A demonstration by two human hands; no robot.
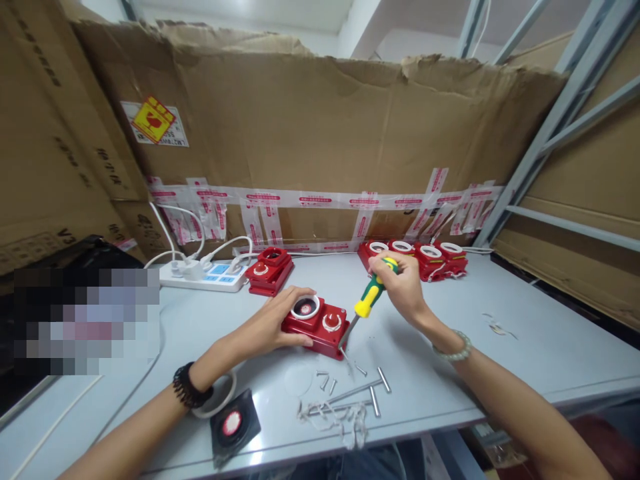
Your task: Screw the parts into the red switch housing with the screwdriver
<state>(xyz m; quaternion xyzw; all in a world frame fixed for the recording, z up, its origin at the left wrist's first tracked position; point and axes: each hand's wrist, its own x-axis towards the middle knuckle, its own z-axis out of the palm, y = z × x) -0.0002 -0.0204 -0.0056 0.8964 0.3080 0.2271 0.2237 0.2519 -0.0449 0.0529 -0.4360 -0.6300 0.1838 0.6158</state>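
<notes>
Right hand [406, 283] closed on a screwdriver and left hand [281, 321] clamped on a red box, both work over a pale table [430, 393]. Two clusters of similar red units stand at the back, one to the left [270, 275] and one to the right [431, 267].

The red box [320, 339] rests on the table in front of the person, its speaker end under the left hand and its lamp end toward the right. The step looks like work on a screw at the near right corner, though whether it is going in or coming out I can't tell. To turn it well, the tip must sit squarely in the screw and the box must not skid.

Left fingers reach over the far edge beside the white ring, with the thumb against the near side. Right fingers and thumb wrap the upper handle, the wrist to the right of it. The screwdriver [369, 300] leans, its shaft running down and left to that corner. Nearer the person lie two T-shaped metal tools [383, 380] and a few loose screws [325, 383].
</notes>
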